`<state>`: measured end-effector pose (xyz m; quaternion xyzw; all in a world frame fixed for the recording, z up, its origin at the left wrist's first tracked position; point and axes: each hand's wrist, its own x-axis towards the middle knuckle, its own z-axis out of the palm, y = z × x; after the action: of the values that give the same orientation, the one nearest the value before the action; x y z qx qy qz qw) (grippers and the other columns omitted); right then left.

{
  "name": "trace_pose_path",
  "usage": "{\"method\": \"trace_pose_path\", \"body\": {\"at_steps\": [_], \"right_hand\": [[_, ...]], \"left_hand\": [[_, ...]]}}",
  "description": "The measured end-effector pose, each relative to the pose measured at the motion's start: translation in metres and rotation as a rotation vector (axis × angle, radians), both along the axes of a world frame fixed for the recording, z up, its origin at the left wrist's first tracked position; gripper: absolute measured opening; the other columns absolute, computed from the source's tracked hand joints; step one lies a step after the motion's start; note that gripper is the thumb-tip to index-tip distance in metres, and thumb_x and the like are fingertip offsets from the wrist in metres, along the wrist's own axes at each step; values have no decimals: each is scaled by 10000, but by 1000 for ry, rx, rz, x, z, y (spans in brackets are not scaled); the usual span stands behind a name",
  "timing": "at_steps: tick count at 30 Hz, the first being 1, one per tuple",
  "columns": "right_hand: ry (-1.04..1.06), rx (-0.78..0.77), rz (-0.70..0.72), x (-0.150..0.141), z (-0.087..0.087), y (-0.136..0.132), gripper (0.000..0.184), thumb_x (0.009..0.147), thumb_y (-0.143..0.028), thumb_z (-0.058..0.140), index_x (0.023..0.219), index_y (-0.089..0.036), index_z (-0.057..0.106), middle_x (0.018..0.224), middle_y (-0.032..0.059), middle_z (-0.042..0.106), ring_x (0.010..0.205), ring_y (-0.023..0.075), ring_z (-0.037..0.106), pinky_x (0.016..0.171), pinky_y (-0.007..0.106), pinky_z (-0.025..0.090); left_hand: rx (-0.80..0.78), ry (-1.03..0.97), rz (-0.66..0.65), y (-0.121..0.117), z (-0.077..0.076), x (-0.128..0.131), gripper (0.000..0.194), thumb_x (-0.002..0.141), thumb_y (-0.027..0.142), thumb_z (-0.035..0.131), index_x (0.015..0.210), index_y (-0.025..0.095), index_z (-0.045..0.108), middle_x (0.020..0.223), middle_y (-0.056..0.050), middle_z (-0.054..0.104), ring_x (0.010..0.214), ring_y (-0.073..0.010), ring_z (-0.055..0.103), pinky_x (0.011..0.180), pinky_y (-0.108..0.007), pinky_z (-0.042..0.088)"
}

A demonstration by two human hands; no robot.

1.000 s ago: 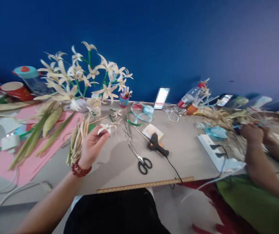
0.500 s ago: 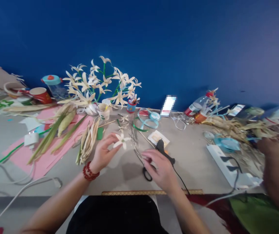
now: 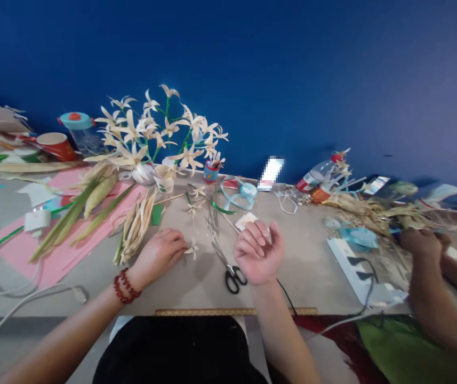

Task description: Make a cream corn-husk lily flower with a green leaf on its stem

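My left hand [image 3: 163,250] rests low over the table, its fingers drawn together at the edge of a small cream-white flower [image 3: 192,249]. The flower's petals show just past the fingertips. My right hand [image 3: 258,253] is turned palm up, fingers loosely curled and thumb apart, with nothing visible in it. Black-handled scissors [image 3: 233,278] lie between the hands, and thin wires [image 3: 213,213] lie beyond them. The glue gun is hidden behind my right hand; only its black cord [image 3: 287,297] shows. Two more small flowers [image 3: 194,205] lie farther back.
A bunch of white flowers [image 3: 168,128] stands at the back. Dried husk strips [image 3: 136,229] and pink paper [image 3: 58,261] lie left. At right are a white power strip [image 3: 346,272], blue ribbon [image 3: 358,237] and a co-worker's hands [image 3: 422,245]. A wooden ruler [image 3: 232,311] lines the front edge.
My right hand came in from outside the view, reached toward the scissors and glue gun, then turned palm up. My left hand lowered the flower toward the table. The view shifted slightly.
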<state>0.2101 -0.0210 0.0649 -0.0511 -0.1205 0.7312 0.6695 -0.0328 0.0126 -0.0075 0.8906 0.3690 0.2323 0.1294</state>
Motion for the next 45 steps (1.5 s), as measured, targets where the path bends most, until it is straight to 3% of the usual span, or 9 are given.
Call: {"method": "trace_pose_path", "body": {"at_steps": [5,12,22,26,30,33,37,41,45], "right_hand": [[297,57,141,-3,-5,6,347,953,-361,532,679,-222,372,532,-106,331,383,40,346,358,127,306],[326,98,206,-17,-7,9,360,971,-390,501,688,-229,348,539,-103,325,395,48,357,367,135,329],[32,53,-74,-9,5,9,335,892,-345,616,670,-233,391,606,-61,431,495,75,439,450,167,455],[458,119,21,14,24,17,278,844,-258,645,662,-254,434,573,-57,413,472,111,408,422,259,417],[1336,129,207,25,60,20,195,809,-130,675,696,-263,588,592,-29,471,479,111,337,418,282,341],[2225,188,497,25,87,17,215,936,-117,517,815,-254,631,688,24,554,543,123,447,441,276,395],[2997,247,1010,19,106,11,244,1006,-171,408,892,-257,605,711,48,555,665,175,551,504,322,461],[3372,245,1151,13,108,9,275,1012,-199,402,832,-264,600,689,40,545,692,185,554,526,342,462],[3071,203,1002,12,102,10,353,1027,-228,346,816,-254,627,665,38,546,656,156,539,488,303,445]], "left_hand": [[-14,120,69,6,0,-2,166,953,224,530,932,184,689,959,-89,685,939,-256,622,872,-416,491],[-52,-342,14,-19,54,42,371,981,318,498,1316,159,484,1111,-103,658,1005,-203,639,898,-327,512],[51,-277,80,-15,65,66,311,997,274,426,711,198,524,637,-2,550,623,-166,545,603,-279,395],[-253,-503,102,-25,57,68,354,1007,279,399,673,199,487,602,27,484,579,-132,504,583,-245,392],[-494,-520,-306,-51,39,94,283,974,220,449,741,175,602,941,-71,663,886,-165,636,819,-265,486],[-623,-543,-422,-63,29,110,241,949,234,519,754,167,645,1190,-119,645,1092,-199,625,968,-294,459],[-685,-597,-403,-63,26,123,284,959,292,514,772,165,686,1051,-110,724,1001,-201,665,941,-291,475],[-863,-674,-286,-66,23,136,364,990,390,431,918,153,699,893,-97,733,814,-185,676,777,-282,524],[-1012,-734,-286,-76,10,149,339,997,299,368,1101,152,654,947,-93,729,843,-192,681,761,-295,538]]}}
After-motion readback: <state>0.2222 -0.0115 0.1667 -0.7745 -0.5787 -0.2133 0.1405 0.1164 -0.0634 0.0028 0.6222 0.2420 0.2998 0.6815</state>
